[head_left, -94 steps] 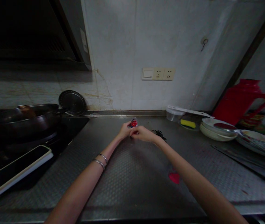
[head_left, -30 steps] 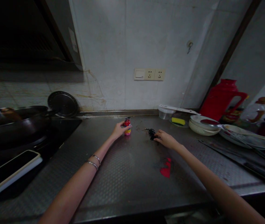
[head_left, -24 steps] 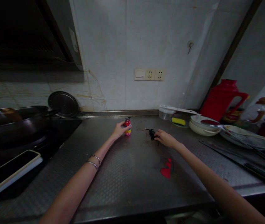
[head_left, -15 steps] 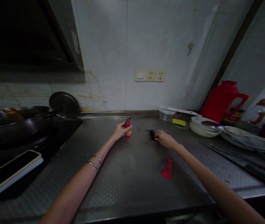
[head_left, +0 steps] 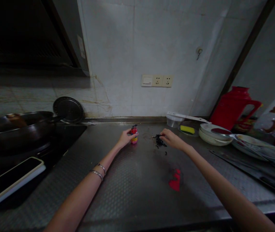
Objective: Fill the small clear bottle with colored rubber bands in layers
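Note:
A small red and yellow jar (head_left: 134, 135) stands upright on the steel counter (head_left: 127, 180), with dark bits at its mouth. My left hand (head_left: 125, 138) is closed around it from the left side. To the right lies a small heap of black pieces (head_left: 160, 141), a few of them loose just below it. The fingers of my right hand (head_left: 168, 137) are pinched at the heap's upper right edge; what is between them is too small to make out. Nearer the front edge lies a flat red piece (head_left: 175, 181).
At left, a phone (head_left: 11, 180) lies near the stove, and a pan (head_left: 26, 129) sits on it. At right are a plastic ladle cup (head_left: 173, 120), a yellow sponge (head_left: 187, 129), stacked bowls (head_left: 214, 137), a red thermos (head_left: 231, 106) and a long knife (head_left: 239, 164).
My right hand has shifted slightly up at the heap, and more of the black pieces show. My left hand still holds the jar. The whole view has moved slightly.

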`<action>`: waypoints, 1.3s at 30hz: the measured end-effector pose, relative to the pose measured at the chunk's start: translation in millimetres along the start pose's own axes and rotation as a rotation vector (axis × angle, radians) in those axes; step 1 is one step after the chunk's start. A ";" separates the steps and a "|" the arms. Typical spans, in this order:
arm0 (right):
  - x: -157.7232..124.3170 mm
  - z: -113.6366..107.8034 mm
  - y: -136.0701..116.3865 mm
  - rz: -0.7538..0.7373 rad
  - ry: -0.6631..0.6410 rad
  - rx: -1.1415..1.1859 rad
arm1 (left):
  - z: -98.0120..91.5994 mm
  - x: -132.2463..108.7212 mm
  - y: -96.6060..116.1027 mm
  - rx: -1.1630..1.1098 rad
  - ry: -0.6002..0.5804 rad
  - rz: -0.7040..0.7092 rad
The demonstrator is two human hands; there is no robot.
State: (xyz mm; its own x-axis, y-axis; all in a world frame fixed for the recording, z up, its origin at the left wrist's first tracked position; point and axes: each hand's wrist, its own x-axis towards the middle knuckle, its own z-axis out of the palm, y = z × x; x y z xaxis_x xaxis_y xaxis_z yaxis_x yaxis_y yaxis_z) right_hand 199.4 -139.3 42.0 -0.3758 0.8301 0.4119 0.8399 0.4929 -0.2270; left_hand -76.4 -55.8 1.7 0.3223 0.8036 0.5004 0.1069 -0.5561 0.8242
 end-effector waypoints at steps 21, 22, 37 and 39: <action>157.1 -2.0 -84.0 -0.208 -0.260 -0.227 | -1.0 1.4 -11.8 0.067 -0.009 0.062; 157.5 -2.4 -85.2 -0.198 -0.274 -0.230 | -1.2 1.3 -11.3 0.063 -0.010 0.060; 146.5 12.4 -99.3 -0.100 -0.349 -0.239 | 0.2 1.9 -10.7 0.058 0.010 0.058; 148.7 15.0 -100.2 -0.058 -0.380 -0.200 | 0.0 1.5 -10.2 0.062 0.012 0.055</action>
State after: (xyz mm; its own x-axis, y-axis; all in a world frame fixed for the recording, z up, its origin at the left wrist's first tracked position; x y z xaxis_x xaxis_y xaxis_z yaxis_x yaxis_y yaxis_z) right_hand 53.5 -61.3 112.8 -0.5109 0.8578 0.0562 0.8583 0.5126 -0.0216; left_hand -77.0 -48.9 -6.0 0.3183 0.7737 0.5478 0.1471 -0.6112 0.7777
